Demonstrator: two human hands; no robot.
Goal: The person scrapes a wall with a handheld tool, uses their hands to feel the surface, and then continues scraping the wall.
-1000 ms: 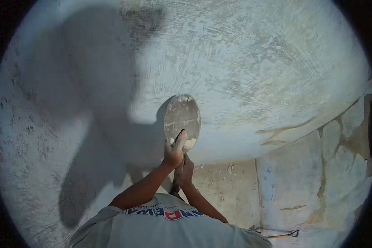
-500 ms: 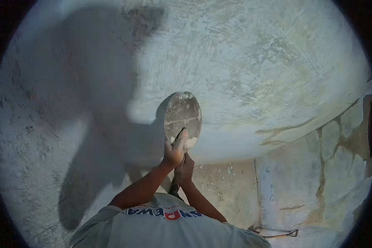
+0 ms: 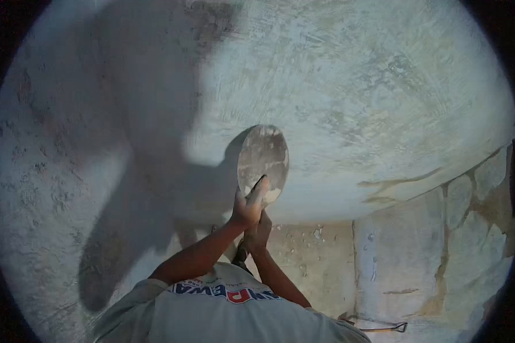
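Observation:
An oval, flat plastering trowel (image 3: 263,153), smeared with pale plaster toward its near end, lies against or just over the whitish wall surface. My left hand (image 3: 249,207) grips its near end, thumb stretched up over the flat face. Just below, my right hand (image 3: 261,231) is closed at the same end of the trowel, its fingers partly hidden behind the left hand. The part that the right hand wraps round is hard to see. Rough, pale plaster (image 3: 337,103) spreads around and beyond the trowel.
My shadow (image 3: 149,103) covers much of the left side. Below the curved plaster runs a floor (image 3: 312,257) with small scattered bits. A long-handled tool with a D-shaped grip (image 3: 383,328) lies at lower right. Cracked, stained slabs (image 3: 458,200) stand at the right.
The trowel and both hands have shifted slightly to the right in the view, the trowel leaning a little more. Both hands keep their hold.

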